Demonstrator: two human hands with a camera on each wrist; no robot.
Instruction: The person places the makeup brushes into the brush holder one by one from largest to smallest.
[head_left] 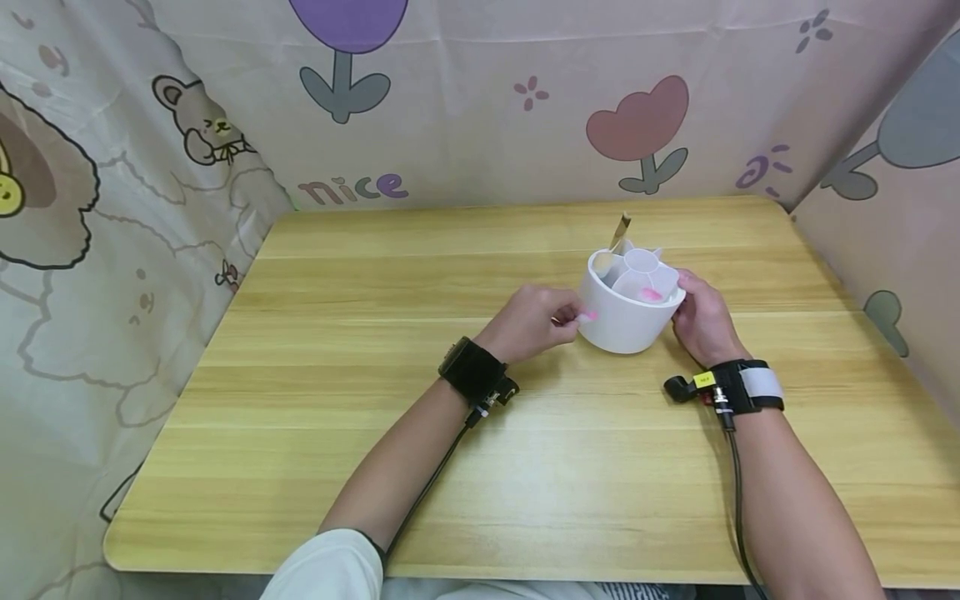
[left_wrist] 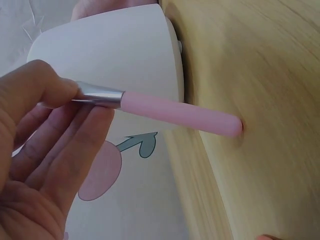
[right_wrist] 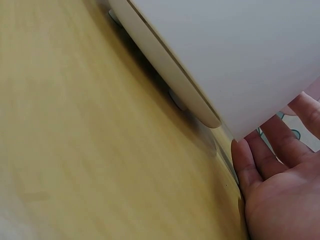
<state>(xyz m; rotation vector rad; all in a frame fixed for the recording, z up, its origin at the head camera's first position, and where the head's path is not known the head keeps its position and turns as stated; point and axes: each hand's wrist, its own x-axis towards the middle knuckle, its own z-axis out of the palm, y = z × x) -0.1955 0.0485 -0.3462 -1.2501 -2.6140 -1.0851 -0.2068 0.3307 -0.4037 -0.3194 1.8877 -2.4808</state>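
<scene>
My left hand pinches a brush by its silver ferrule, between thumb and fingertips. Its pink handle points away from the hand, beside the white round container; the bristle end is hidden in the hand. On the container's other side, my right hand holds the wall, its fingers reaching round behind it in the right wrist view. Inside the container sit a pale, faceted piece with small pointed ears and pink patches, and a slim item with a gold end that leans over the rim.
The wooden table spreads out left and in front of the container. Printed curtains stand along its back and sides. Small feet show under the container. A black cable runs from each wrist camera along the forearm.
</scene>
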